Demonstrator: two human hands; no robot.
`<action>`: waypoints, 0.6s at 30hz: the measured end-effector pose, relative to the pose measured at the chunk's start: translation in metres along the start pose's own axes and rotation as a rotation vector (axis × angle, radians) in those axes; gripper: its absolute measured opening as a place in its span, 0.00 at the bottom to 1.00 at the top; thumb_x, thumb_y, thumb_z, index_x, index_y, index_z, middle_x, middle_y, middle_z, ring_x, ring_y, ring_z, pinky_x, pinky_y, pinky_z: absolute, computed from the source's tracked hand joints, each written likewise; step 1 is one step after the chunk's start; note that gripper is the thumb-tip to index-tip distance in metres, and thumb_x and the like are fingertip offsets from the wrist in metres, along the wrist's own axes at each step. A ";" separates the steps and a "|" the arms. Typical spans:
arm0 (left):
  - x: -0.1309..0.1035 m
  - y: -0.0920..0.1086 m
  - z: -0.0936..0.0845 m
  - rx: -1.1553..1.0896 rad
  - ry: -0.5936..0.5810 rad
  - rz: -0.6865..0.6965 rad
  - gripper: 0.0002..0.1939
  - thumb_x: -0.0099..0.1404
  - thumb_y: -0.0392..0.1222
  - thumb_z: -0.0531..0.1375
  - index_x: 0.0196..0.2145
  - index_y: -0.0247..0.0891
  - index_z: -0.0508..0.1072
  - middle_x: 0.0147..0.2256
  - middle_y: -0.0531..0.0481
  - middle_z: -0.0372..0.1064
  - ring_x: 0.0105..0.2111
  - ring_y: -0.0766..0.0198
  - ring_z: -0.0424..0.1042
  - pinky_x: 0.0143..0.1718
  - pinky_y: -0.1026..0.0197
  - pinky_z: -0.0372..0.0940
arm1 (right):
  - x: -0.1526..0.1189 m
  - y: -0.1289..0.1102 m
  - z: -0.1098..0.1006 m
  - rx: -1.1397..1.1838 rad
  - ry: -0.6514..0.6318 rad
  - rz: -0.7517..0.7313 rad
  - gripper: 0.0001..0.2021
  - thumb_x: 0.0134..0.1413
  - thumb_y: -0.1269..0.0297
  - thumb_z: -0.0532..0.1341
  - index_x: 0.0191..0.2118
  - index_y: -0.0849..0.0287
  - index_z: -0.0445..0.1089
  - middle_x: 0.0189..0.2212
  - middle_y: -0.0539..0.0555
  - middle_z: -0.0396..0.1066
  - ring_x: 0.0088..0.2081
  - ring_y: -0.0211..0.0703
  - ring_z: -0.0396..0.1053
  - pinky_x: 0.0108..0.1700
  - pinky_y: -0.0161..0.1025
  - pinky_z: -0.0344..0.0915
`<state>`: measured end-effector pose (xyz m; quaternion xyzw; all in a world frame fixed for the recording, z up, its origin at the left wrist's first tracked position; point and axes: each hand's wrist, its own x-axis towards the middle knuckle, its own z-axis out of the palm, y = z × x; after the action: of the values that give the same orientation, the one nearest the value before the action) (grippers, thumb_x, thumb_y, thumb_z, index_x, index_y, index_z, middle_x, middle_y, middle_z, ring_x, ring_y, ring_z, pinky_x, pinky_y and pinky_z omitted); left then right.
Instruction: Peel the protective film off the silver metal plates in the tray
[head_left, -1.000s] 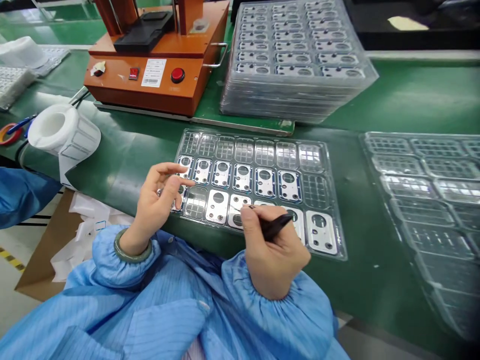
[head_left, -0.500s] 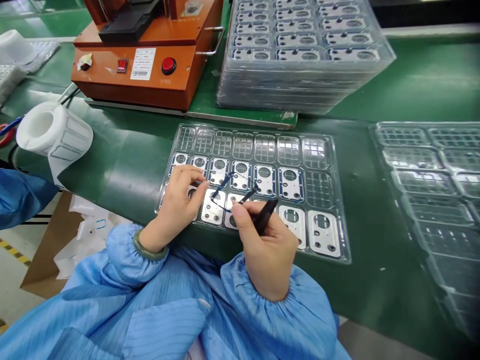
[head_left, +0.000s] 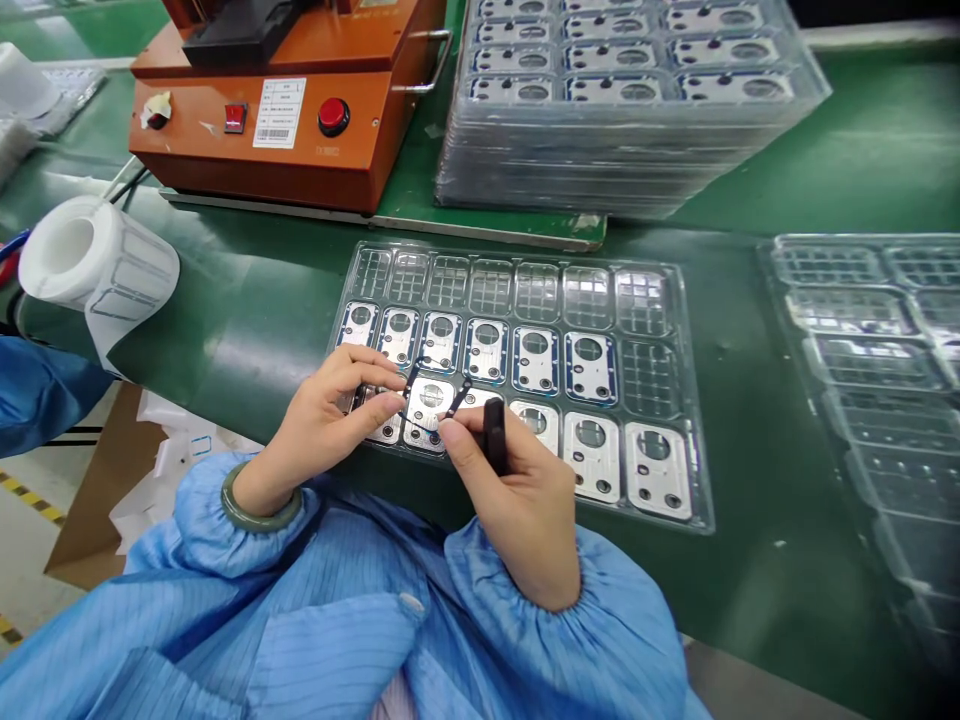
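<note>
Observed at lower centre of the frame: right hand (head_left: pixel 525 500), fingers closed on a black tool (head_left: pixel 494 435); left hand (head_left: pixel 321 422), fingers close to the left edge of a thin dark-blue border piece (head_left: pixel 458 397), grip not determinable. Border piece located at centre, over a silver plate (head_left: pixel 430 397) in the bottom row of a clear tray (head_left: pixel 651 378). At upper left, on an orange machine (head_left: pixel 255 170): white label (head_left: pixel 279 113) with barcode, print too small to read; red button (head_left: pixel 333 116) alongside. Standing behind the tray, upper right of centre: tall stack of filled trays (head_left: pixel 600 155), obstructing the bench (head_left: pixel 750 570). At left: white roll (head_left: pixel 142 250).
</note>
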<state>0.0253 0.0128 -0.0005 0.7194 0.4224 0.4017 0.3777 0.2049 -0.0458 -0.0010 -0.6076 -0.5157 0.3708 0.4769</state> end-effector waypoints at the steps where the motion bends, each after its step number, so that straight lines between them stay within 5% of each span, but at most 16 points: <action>1: 0.000 0.000 0.000 -0.014 -0.006 -0.011 0.03 0.63 0.42 0.64 0.35 0.44 0.77 0.40 0.47 0.71 0.43 0.60 0.71 0.49 0.53 0.67 | 0.000 0.000 0.000 -0.008 -0.012 -0.007 0.08 0.57 0.59 0.63 0.29 0.56 0.71 0.26 0.48 0.70 0.28 0.38 0.66 0.32 0.36 0.64; 10: -0.007 -0.003 -0.015 0.152 -0.008 -0.005 0.04 0.62 0.41 0.64 0.30 0.41 0.74 0.36 0.47 0.70 0.39 0.61 0.71 0.37 0.59 0.69 | 0.004 -0.008 0.012 -0.110 -0.106 -0.111 0.08 0.60 0.63 0.60 0.29 0.56 0.68 0.25 0.47 0.66 0.26 0.35 0.63 0.29 0.33 0.60; 18: -0.012 -0.014 -0.026 0.274 -0.141 0.045 0.04 0.62 0.41 0.63 0.30 0.41 0.74 0.44 0.45 0.70 0.49 0.55 0.69 0.51 0.49 0.66 | 0.007 -0.004 0.021 -0.311 -0.156 -0.153 0.10 0.60 0.66 0.58 0.26 0.57 0.66 0.24 0.48 0.66 0.25 0.35 0.64 0.27 0.33 0.58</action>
<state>-0.0063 0.0125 -0.0061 0.7999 0.4295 0.2974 0.2955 0.1856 -0.0353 -0.0025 -0.6024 -0.6469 0.2951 0.3627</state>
